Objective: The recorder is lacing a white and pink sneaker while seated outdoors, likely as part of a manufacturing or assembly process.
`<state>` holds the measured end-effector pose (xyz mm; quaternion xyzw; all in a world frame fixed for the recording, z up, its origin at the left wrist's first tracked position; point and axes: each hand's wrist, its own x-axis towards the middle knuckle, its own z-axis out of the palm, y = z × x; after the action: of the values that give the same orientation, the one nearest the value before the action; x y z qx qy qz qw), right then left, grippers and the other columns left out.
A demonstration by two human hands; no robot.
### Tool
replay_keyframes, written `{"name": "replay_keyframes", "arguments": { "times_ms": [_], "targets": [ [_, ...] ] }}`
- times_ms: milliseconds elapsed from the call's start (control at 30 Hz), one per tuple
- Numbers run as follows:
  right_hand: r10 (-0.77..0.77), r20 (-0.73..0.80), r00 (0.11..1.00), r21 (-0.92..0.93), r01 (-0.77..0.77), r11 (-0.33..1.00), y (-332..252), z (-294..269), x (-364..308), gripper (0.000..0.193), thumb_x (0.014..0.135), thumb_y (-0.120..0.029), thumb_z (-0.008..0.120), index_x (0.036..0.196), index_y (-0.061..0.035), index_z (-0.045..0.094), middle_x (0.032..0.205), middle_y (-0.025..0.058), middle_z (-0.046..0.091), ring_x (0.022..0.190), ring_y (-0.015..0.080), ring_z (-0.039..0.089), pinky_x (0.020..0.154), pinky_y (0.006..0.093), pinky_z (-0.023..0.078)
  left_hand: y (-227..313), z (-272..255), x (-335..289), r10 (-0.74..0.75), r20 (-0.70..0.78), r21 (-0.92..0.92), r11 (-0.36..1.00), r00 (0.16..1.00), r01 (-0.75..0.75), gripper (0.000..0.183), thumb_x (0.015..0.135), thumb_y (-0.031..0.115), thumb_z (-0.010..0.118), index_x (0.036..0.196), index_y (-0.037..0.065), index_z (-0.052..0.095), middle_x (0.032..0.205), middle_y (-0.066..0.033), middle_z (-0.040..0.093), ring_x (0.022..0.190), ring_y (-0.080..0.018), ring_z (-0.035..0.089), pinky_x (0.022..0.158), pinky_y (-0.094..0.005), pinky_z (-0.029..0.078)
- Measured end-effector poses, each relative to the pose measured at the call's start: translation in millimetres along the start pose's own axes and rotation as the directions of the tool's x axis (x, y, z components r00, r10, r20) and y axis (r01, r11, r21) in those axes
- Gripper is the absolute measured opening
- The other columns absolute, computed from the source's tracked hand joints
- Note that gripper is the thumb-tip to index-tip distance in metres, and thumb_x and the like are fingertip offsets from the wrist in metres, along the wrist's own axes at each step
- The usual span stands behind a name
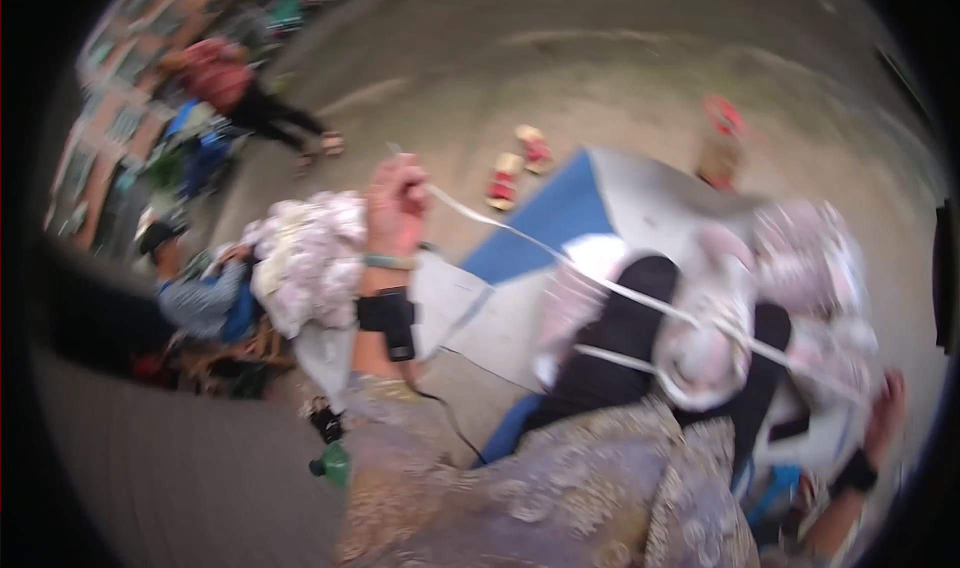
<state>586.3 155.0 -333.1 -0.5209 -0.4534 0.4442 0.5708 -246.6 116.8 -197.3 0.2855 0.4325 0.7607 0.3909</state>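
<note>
A pale pink and white sneaker (705, 353) rests on my dark-trousered lap, sole away from me as far as the blur shows. A white shoelace (545, 250) runs taut from it up to the left. My left hand (398, 203), raised at the far end of that lace, is closed on it. Another stretch of lace crosses the sneaker and leads down right to my right hand (884, 416), whose fingers are blurred but appear closed on the end. A lace loop lies over my thigh. Another pale pink shoe (570, 313) sits beside my left leg.
Piles of pale shoes stand at left (310, 258) and right (815, 268). A blue and white sheet (550, 213) lies ahead, with red-and-yellow footwear (518, 173) beyond. A seated person (205, 293) and a person in red (225, 78) are at left. A green bottle (335, 463) stands nearby.
</note>
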Motion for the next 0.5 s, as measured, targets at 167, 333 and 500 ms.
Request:
{"name": "replay_keyframes", "arguments": {
  "times_ms": [167,333,500],
  "targets": [
    [0.160,-0.099,0.982,-0.056,-0.166,0.985,-28,180,-21,0.028,0.082,-0.007,0.055,0.109,-0.0068,0.056,0.066,-0.0060,0.049,0.049,0.0002,0.038,0.042,0.0153,0.028,-56,63,-36,-0.343,0.205,0.545,0.818,0.917,0.184,0.016,0.085,0.016,0.061,0.091,0.001,0.063,0.068,-0.0032,0.059,0.051,-0.0038,0.048,0.046,-0.0167,0.037],
    [-0.012,0.255,0.967,-0.228,0.072,0.971,-54,273,-62,0.014,0.079,-0.002,0.054,0.089,-0.0046,0.062,0.067,-0.0016,0.053,0.056,0.0069,0.046,0.049,0.0222,0.036,-140,132,-87,-0.134,0.693,0.579,0.688,0.708,-0.437,0.007,0.074,0.012,0.067,0.076,0.005,0.066,0.085,-0.0066,0.061,0.072,-0.0147,0.057,0.062,-0.0262,0.044],
    [-0.277,0.568,0.775,-0.346,0.531,0.774,-54,325,-99,0.016,0.072,-0.004,0.061,0.088,-0.0020,0.061,0.071,0.0059,0.051,0.061,0.0173,0.049,0.056,0.0284,0.038,-163,173,-135,-0.064,0.877,0.445,0.481,0.476,-0.756,0.008,0.068,0.012,0.065,0.073,0.006,0.064,0.102,-0.0109,0.058,0.096,-0.0285,0.052,0.085,-0.0397,0.038]
  ]
}}
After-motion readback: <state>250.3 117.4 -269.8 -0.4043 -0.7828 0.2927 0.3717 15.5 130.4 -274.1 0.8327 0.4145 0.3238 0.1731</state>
